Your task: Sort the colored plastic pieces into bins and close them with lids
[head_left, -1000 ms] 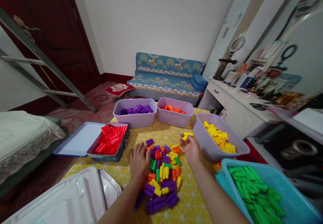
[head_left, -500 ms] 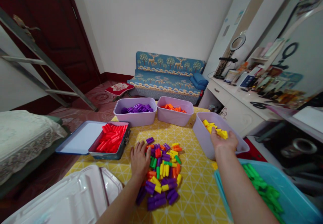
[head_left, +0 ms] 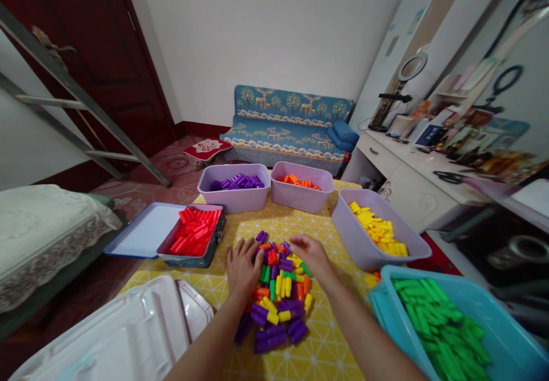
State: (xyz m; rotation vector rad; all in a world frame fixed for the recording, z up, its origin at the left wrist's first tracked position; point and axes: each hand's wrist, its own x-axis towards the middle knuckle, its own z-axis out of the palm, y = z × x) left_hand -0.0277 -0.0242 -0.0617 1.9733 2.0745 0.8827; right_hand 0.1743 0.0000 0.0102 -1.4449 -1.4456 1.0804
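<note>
A mixed pile of small tube-shaped plastic pieces point(head_left: 286, 285) in purple, yellow, green, orange and red lies mid-table. My left hand point(head_left: 244, 268) rests on the pile's left edge, fingers spread and holding nothing I can see. Over its upper right edge is my right hand point(head_left: 312, 257), fingers apart and pointing left; its fingertips are at the pieces. The yellow pieces point(head_left: 377, 229) fill part of a lilac bin point(head_left: 354, 238) on the right. Green pieces point(head_left: 446, 324) lie in a turquoise bin point(head_left: 388, 298) nearer to me.
Behind the pile stand lilac bins of purple pieces point(head_left: 240, 182) and orange pieces point(head_left: 298, 182). An open tin point(head_left: 184, 261) at left holds red pieces point(head_left: 195, 232). White lids point(head_left: 141, 324) lie front left on the yellow patterned tablecloth point(head_left: 330, 335). A sofa point(head_left: 287, 123) stands beyond.
My right hand has moved left from the bin of yellow pieces to the pile. My left hand stays at the pile's left edge. The view has shifted slightly.
</note>
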